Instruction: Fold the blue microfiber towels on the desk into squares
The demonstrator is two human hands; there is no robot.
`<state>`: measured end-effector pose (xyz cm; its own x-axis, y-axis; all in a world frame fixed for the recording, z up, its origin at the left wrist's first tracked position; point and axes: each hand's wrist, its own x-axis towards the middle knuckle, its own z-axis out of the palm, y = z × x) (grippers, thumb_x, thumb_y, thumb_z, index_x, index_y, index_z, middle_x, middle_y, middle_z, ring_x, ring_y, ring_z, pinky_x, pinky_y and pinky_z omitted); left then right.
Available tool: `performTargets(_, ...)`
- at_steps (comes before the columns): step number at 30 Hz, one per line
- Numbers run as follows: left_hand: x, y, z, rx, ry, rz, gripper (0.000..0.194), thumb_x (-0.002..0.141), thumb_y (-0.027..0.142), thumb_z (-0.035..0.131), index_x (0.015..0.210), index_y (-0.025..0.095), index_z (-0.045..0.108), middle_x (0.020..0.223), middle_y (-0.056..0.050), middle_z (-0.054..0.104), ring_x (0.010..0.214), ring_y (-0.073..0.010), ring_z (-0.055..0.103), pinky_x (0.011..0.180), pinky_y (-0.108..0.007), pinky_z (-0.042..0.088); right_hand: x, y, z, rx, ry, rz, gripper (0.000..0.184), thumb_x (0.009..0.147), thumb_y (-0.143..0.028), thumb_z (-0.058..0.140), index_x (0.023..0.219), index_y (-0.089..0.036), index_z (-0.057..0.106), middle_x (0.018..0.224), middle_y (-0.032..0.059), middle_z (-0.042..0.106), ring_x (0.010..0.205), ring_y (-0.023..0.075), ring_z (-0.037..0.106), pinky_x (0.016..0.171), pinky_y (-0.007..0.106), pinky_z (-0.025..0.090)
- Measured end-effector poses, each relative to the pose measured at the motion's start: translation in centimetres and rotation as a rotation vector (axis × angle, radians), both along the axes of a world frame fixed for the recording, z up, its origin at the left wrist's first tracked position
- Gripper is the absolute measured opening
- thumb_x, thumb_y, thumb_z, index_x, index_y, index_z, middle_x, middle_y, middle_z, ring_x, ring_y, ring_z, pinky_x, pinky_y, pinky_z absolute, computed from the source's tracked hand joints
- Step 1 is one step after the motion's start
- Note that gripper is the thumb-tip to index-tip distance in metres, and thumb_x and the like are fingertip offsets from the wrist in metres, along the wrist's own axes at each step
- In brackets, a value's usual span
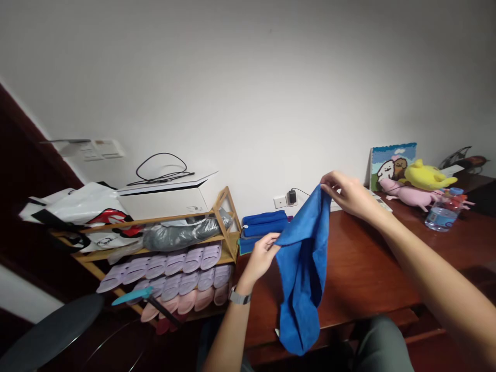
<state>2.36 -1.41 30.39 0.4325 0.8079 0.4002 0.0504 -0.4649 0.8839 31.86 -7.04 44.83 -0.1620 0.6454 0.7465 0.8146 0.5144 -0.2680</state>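
A blue cloth towel (304, 268) hangs in the air between my hands, its lower end drooping past the front edge of the wooden table (360, 274). My left hand (263, 256), with a watch on the wrist, pinches one corner at the left. Higher up and to the right, my right hand (344, 191) pinches another corner. The cloth falls in loose folds, and a small white tag shows near its bottom. Behind my left hand, a stack of folded blue towels (267, 223) lies at the table's back left by the wall.
Left of the table stands a wooden rack (228, 217) with several slippers (186, 261) and a white box (166, 201). At the right are a water bottle (442, 214), plush toys (414, 194) and a picture (393, 163). A charger (292, 196) sits in the wall socket.
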Motion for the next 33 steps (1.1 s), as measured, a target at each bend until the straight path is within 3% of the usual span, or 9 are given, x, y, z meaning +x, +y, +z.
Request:
performTargets(5,0.3,-0.9,2.2,-0.013,-0.159,0.108,0.035,0.089,0.050,0.068,0.100,0.018,0.075,0.099,-0.007,0.076,0.093,-0.0227,0.069,0.083,-0.031,0.053,1.9,0.9,-2.7,-0.012,0.006,-0.112,0.026,0.103,-0.042,0.048,0.106,-0.023,0.064,0.095,0.0077,0.070,0.085,0.0235,0.067,0.077,0.038,0.055)
performTargets(8,0.9,-1.3,3.5,0.026,-0.197,0.127,0.041,0.091,0.058,0.066,0.091,0.018,0.073,0.087,-0.004,0.072,0.083,-0.0197,0.064,0.076,-0.029,0.051,1.3,0.5,-4.5,0.000,-0.042,-0.178,0.023,0.101,-0.038,0.050,0.107,-0.022,0.066,0.104,0.0110,0.068,0.097,0.0273,0.067,0.086,0.044,0.056)
performTargets(12,2.2,-1.6,3.8,0.055,-0.175,0.136,0.045,0.091,0.063,0.065,0.081,0.018,0.068,0.076,0.000,0.063,0.073,-0.0158,0.056,0.070,-0.026,0.047,-2.8,-2.1,-7.5,-0.099,-0.098,0.054,0.030,0.097,-0.036,0.062,0.125,-0.025,0.063,0.123,0.0115,0.064,0.111,0.0263,0.065,0.095,0.043,0.058)
performTargets(15,3.0,-2.1,3.2,0.041,-0.122,0.042,0.045,0.092,0.062,0.063,0.082,0.019,0.066,0.076,0.001,0.061,0.073,-0.0154,0.054,0.069,-0.026,0.045,-6.4,-3.9,-10.2,-0.144,-0.017,0.184,0.040,0.095,-0.040,0.069,0.132,-0.029,0.058,0.129,0.0089,0.065,0.112,0.0236,0.066,0.091,0.037,0.060)
performTargets(18,3.2,-2.8,2.5,0.047,-0.074,0.026,0.044,0.095,0.060,0.060,0.080,0.019,0.064,0.075,0.002,0.058,0.073,-0.0149,0.052,0.068,-0.025,0.043,-8.6,-4.7,-12.8,-0.061,0.146,0.141,0.023,0.101,-0.034,0.059,0.123,-0.027,0.062,0.111,0.0070,0.072,0.097,0.0217,0.070,0.083,0.035,0.061)
performTargets(21,3.0,-3.7,1.7,0.035,-0.024,0.029,0.042,0.096,0.059,0.059,0.081,0.019,0.064,0.075,0.002,0.058,0.072,-0.0148,0.052,0.068,-0.025,0.043,-9.5,-5.3,-14.8,-0.083,0.296,0.141,0.017,0.104,-0.029,0.052,0.112,-0.026,0.066,0.098,0.0043,0.074,0.083,0.0180,0.071,0.077,0.032,0.060)
performTargets(26,2.5,-5.9,0.0,-0.053,0.069,-0.075,0.040,0.098,0.056,0.057,0.085,0.019,0.065,0.077,0.001,0.062,0.073,-0.0147,0.055,0.070,-0.025,0.044,-9.9,-7.3,-17.9,-0.179,0.475,0.133,0.020,0.099,-0.037,0.063,0.113,-0.025,0.070,0.099,0.0040,0.076,0.079,0.0169,0.073,0.070,0.026,0.061)
performTargets(29,1.7,-6.9,-1.2,-0.142,0.165,-0.146,0.039,0.096,0.057,0.062,0.092,0.019,0.067,0.076,0.002,0.062,0.069,-0.0132,0.053,0.065,-0.024,0.041,-8.8,-8.7,-18.7,-0.176,0.531,0.071,0.019,0.101,-0.038,0.060,0.104,-0.026,0.075,0.093,0.0022,0.079,0.078,0.0167,0.075,0.070,0.023,0.061)
performTargets(33,-0.4,-8.1,-4.4,-0.259,0.299,-0.249,0.041,0.079,0.056,0.082,0.086,0.019,0.064,0.072,0.006,0.056,0.068,-0.0112,0.049,0.064,-0.023,0.038,-6.1,-10.8,-17.3,-0.122,0.492,-0.010,0.018,0.097,-0.038,0.065,0.104,-0.028,0.079,0.100,0.0015,0.081,0.089,0.0184,0.078,0.075,0.021,0.062)
